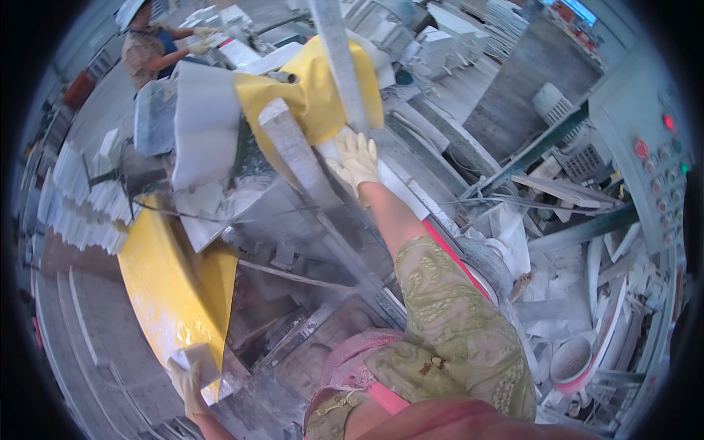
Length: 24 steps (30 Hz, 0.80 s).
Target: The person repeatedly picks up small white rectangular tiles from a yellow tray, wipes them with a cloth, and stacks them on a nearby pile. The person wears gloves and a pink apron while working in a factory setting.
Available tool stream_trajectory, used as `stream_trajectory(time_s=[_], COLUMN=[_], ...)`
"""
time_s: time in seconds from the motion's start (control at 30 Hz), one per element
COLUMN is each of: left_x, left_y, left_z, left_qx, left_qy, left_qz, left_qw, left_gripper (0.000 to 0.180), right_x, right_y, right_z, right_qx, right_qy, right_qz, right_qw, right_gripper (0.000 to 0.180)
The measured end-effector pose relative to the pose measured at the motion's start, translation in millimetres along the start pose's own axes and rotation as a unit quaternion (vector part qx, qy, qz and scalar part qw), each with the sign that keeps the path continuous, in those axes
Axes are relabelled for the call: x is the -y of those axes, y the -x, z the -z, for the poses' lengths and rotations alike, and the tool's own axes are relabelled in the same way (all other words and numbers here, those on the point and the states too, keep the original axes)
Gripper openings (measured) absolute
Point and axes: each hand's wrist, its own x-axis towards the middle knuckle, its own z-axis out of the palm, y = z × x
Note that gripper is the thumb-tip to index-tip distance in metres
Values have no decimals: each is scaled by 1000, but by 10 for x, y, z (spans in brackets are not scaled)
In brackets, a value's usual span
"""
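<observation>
My left hand (186,389), in a pale glove, is closed on a small white block (196,361) at the lower end of a wet yellow sheet (165,268). My right hand (357,163), gloved alike, reaches far forward with its fingers spread. It lies flat on a long white strip (400,189) that runs along a metal rail. Just beyond its fingertips a second yellow sheet (334,92) hangs over the machine. An upright grey bar (339,59) and a slanting grey bar (297,150) stand close to that hand.
A control panel (649,154) with lit buttons stands at the right. Stacked white strips (77,202) lie at the left. Far left, a person (150,48) in a white helmet works with gloved hands. A white bucket (570,359) and scattered offcuts lie at the lower right.
</observation>
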Motion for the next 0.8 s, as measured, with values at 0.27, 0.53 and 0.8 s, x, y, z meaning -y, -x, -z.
stream_trajectory(time_s=[0.27, 0.53, 0.8], left_x=[-8, -112, -7], left_y=[-23, 12, -31], left_z=[-15, -41, -61], left_qx=[0, -31, -13], left_qy=[69, 58, 57], left_qz=[-32, -110, -133], left_qw=[997, 992, 989], left_gripper=[89, 82, 86], right_x=[-131, -358, -553], right_y=[496, 1257, 1929], right_z=[310, 583, 792], right_qx=[-6, 12, -24], right_qy=[-5, -1, 21], right_qz=[13, 8, 74], right_qw=[1000, 1000, 997], right_gripper=[62, 62, 51])
